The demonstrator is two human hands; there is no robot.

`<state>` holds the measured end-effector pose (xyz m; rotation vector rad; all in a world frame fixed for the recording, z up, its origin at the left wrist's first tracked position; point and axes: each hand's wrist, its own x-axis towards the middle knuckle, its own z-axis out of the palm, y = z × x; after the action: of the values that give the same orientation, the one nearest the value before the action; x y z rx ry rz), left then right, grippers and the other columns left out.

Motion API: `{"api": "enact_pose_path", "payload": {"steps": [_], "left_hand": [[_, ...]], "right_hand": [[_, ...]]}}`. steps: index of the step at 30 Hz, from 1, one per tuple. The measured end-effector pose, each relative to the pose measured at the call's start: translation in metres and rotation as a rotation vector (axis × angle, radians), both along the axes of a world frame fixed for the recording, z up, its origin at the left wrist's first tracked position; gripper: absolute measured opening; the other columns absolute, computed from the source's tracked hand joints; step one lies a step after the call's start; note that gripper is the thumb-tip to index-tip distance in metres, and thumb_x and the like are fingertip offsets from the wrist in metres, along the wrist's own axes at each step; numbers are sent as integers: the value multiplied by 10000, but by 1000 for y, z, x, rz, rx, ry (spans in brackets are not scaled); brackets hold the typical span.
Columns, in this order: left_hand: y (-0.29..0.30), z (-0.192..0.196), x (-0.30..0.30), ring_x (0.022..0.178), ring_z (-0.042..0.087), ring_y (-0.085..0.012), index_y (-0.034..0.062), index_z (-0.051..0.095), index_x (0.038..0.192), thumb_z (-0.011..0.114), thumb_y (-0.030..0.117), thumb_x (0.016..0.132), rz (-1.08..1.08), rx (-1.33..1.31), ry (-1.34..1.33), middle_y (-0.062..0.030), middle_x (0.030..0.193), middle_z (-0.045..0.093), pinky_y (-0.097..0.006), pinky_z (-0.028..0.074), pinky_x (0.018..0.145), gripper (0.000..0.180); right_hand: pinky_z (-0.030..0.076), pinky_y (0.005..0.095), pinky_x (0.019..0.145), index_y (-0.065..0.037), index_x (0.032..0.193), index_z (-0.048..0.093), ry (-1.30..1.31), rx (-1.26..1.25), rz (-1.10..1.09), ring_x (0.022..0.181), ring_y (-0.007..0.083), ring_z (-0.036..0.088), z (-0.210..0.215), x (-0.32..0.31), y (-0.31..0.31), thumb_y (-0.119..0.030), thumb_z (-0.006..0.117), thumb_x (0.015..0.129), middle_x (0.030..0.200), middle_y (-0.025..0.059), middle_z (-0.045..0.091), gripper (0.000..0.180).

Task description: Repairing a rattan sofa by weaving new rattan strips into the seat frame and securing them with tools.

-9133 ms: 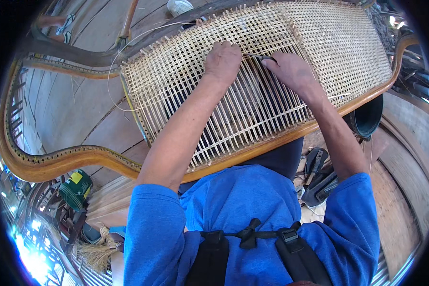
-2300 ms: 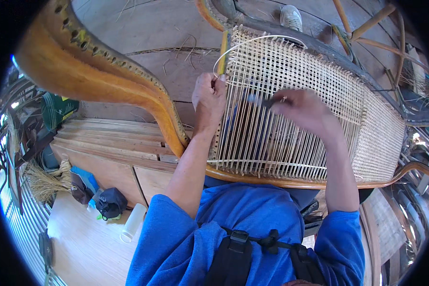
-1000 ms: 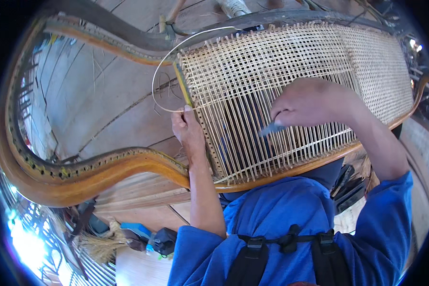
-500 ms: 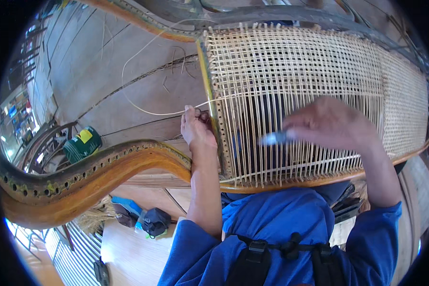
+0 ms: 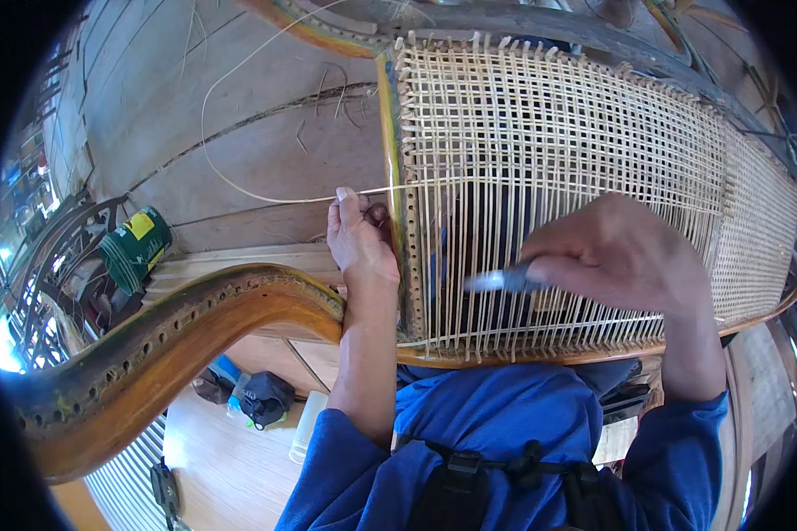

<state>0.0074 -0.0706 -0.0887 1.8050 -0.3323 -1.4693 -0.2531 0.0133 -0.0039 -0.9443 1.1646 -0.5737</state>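
Nearest us, the rail (image 5: 540, 357) edges the cane panel (image 5: 549, 115) lying across in front of us, and the curved arm (image 5: 212, 327) sweeps away left of the panel. Over the panel's loosely strung near half, our right hand (image 5: 611, 257) grips a tool (image 5: 505, 280). Our left hand (image 5: 363, 248), earlier over the panel's middle, is now at its left edge, thumb and finger pinching a strand (image 5: 379, 189). Its loop reaches wider than a moment ago, over open floor (image 5: 266, 150) left of the panel.
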Motion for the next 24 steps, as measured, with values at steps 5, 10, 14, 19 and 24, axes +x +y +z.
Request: {"api": "enact_pose_path", "payload": {"steps": [5, 10, 14, 19, 24], "left_hand": [[-3, -2, -8, 551, 398, -121, 115, 453, 808, 538, 241, 927, 7, -14, 3, 13, 660, 412, -261, 390, 485, 193], [-7, 8, -18, 539, 385, -113, 100, 489, 788, 509, 326, 925, -28, -62, 118, 19, 639, 415, -250, 370, 510, 265], [11, 24, -16, 710, 576, -186, 23, 561, 947, 515, 359, 907, -730, -189, -359, -73, 787, 592, -320, 460, 657, 341], [18, 18, -19, 793, 575, -320, -30, 552, 1089, 518, 390, 902, -1059, -308, -663, -202, 882, 611, -404, 437, 774, 461], [18, 17, -20, 798, 571, -317, -44, 555, 1034, 508, 373, 902, -1055, -341, -663, -208, 849, 607, -398, 431, 767, 439]], "right_hand": [[370, 283, 499, -27, 927, 651, 231, -43, -221, 554, 95, 460, 10, -10, -1, -215, 581, 888, 630, 24, 546, 204], [415, 315, 524, -52, 1039, 665, 727, -125, -340, 546, 171, 540, 43, -44, 60, -229, 646, 822, 663, 109, 614, 281], [461, 363, 617, -60, 909, 687, 713, 50, 265, 601, 227, 577, 70, -53, 74, -294, 568, 848, 662, 125, 602, 269], [447, 369, 653, -90, 912, 690, 834, 154, 182, 668, 203, 592, 65, -58, 49, -323, 529, 865, 708, 109, 623, 287], [465, 386, 696, -82, 950, 678, 673, 177, 471, 697, 220, 604, 64, -45, 48, -357, 509, 880, 767, 101, 641, 331]]}}
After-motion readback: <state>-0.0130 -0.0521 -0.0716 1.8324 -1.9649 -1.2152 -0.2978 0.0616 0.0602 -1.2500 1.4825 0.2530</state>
